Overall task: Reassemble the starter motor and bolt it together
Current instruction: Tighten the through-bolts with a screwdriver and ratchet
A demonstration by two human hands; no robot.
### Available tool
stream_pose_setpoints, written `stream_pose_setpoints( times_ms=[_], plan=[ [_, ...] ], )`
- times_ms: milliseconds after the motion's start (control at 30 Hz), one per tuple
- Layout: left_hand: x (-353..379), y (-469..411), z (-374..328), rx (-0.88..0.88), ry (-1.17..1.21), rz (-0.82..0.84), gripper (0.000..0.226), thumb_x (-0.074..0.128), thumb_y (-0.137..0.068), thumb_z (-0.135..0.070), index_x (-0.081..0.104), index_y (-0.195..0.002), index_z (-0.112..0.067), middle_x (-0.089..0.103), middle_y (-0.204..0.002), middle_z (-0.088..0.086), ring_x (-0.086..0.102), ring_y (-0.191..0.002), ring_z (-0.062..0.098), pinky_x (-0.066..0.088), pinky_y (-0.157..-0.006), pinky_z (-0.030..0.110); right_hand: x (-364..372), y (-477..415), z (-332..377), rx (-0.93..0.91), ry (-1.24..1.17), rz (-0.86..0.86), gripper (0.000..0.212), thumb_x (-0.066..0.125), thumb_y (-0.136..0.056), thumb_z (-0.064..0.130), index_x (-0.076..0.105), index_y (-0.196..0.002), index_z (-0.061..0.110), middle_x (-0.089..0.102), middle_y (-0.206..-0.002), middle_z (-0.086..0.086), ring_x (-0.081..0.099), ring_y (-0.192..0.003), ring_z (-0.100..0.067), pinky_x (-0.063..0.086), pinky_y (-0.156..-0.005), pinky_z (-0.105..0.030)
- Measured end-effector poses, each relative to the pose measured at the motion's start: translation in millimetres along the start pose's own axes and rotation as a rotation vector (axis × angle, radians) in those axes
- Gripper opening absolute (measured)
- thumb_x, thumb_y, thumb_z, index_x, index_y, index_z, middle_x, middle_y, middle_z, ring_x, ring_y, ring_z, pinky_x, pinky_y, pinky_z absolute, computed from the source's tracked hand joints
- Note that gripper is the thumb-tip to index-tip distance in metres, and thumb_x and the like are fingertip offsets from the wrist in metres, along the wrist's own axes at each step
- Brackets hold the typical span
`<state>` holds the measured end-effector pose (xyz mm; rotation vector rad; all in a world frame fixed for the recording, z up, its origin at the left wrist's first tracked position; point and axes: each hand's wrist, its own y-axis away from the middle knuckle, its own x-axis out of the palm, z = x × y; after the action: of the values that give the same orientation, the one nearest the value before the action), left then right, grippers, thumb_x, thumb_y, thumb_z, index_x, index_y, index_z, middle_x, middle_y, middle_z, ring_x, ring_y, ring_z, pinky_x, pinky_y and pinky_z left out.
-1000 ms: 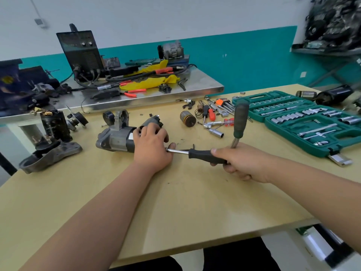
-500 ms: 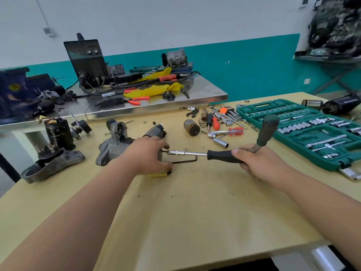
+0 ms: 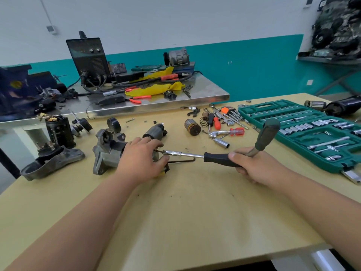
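The grey starter motor lies on its side on the wooden table, nose to the left. My left hand grips its rear end and hides the end cap. My right hand holds two tools at once: a black-handled nut driver with a chrome shaft whose tip meets the motor's rear by my left fingers, and a grey-handled ratchet sticking up and back. A thin bent rod lies under the shaft.
A green socket set case lies open at the right. Loose tools, a red screwdriver, an armature and sockets are scattered behind the hands. Another dismantled starter sits at the left. A steel bench with a welder stands behind.
The motor has been turned and shifted, nose casting now showing at left. My left hand slid to its rear end, and the driver tip stays against the motor. The view has dropped a little.
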<state>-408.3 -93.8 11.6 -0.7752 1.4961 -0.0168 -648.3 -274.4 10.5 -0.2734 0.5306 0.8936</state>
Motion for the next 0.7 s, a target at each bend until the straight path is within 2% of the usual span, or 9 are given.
stream_pose_setpoints(
  times_ms=[100,167,233,300,400,467,533,633,700],
  plan=[
    [-11,-20,-1,0.089,-0.166,0.172,0.044,0.052,-0.086,-0.067,0.064,-0.112,-0.033,0.06,-0.098,-0.012,0.05,-0.09,0.011,0.047,-0.07,0.029,-4,1,-2,-0.154,0.205,-0.016,0.012,0.052,-0.097,0.037,0.062,-0.092,0.039,0.061,-0.075,0.014,0.055,-0.065,-0.001,0.041,-0.062,-0.025],
    [-13,-26,-5,0.139,-0.185,0.279,0.041,0.053,-0.086,-0.067,0.063,-0.111,-0.036,0.054,-0.097,-0.013,0.049,-0.087,0.009,0.041,-0.065,0.027,-7,0,-7,-0.243,0.345,0.023,0.009,0.056,-0.095,0.036,0.056,-0.103,0.039,0.063,-0.09,0.014,0.058,-0.082,-0.004,0.046,-0.071,-0.027],
    [-10,-27,-7,0.169,-0.172,0.325,0.038,0.055,-0.087,-0.064,0.059,-0.114,-0.039,0.052,-0.102,-0.016,0.051,-0.084,0.008,0.04,-0.062,0.025,-5,-2,-8,-0.274,0.397,0.037,0.011,0.054,-0.096,0.038,0.056,-0.106,0.035,0.063,-0.091,0.011,0.057,-0.081,-0.008,0.048,-0.072,-0.031],
    [-8,-27,-7,0.176,-0.171,0.322,0.033,0.055,-0.089,-0.06,0.058,-0.115,-0.04,0.051,-0.111,-0.019,0.055,-0.083,0.007,0.041,-0.06,0.024,-5,-7,-2,-0.131,0.257,0.012,0.023,0.045,-0.098,0.047,0.061,-0.095,0.03,0.06,-0.075,0.009,0.054,-0.065,-0.009,0.043,-0.059,-0.027],
    [-8,-27,-8,0.15,-0.199,0.302,0.027,0.053,-0.091,-0.058,0.06,-0.111,-0.042,0.054,-0.11,-0.021,0.054,-0.084,0.005,0.037,-0.055,0.021,-10,-14,13,0.465,-0.346,0.267,0.065,0.035,-0.092,0.067,0.073,-0.089,0.014,0.037,-0.046,0.003,0.025,-0.033,-0.009,0.021,-0.036,-0.016],
    [-6,-27,-9,0.117,-0.203,0.299,0.023,0.052,-0.092,-0.058,0.061,-0.106,-0.042,0.055,-0.102,-0.02,0.051,-0.081,0.004,0.031,-0.053,0.021,-10,-15,15,0.501,-0.364,0.345,0.071,0.033,-0.09,0.069,0.073,-0.087,0.011,0.035,-0.045,0.001,0.022,-0.032,-0.01,0.02,-0.035,-0.015],
    [-5,-28,-9,0.103,-0.222,0.299,0.024,0.051,-0.093,-0.058,0.062,-0.104,-0.04,0.053,-0.096,-0.019,0.049,-0.078,0.005,0.029,-0.052,0.021,-4,-12,14,0.209,0.021,0.195,0.057,0.034,-0.093,0.065,0.066,-0.085,0.018,0.05,-0.053,0.0,0.041,-0.041,-0.015,0.033,-0.042,-0.021],
    [-6,-31,-10,0.096,-0.245,0.329,0.029,0.048,-0.094,-0.059,0.062,-0.107,-0.037,0.053,-0.096,-0.017,0.05,-0.078,0.006,0.032,-0.053,0.022,-9,-9,11,-0.382,0.962,-0.081,0.048,0.031,-0.091,0.064,0.053,-0.12,0.032,0.067,-0.1,0.006,0.063,-0.085,-0.017,0.05,-0.068,-0.03],
    [-6,-32,-10,0.088,-0.252,0.355,0.03,0.047,-0.095,-0.059,0.061,-0.107,-0.036,0.054,-0.097,-0.016,0.05,-0.077,0.006,0.033,-0.053,0.022,-9,-14,7,-0.513,1.061,-0.106,0.047,0.035,-0.093,0.061,0.048,-0.129,0.032,0.065,-0.11,0.008,0.062,-0.09,-0.014,0.048,-0.068,-0.027]
  ],
)
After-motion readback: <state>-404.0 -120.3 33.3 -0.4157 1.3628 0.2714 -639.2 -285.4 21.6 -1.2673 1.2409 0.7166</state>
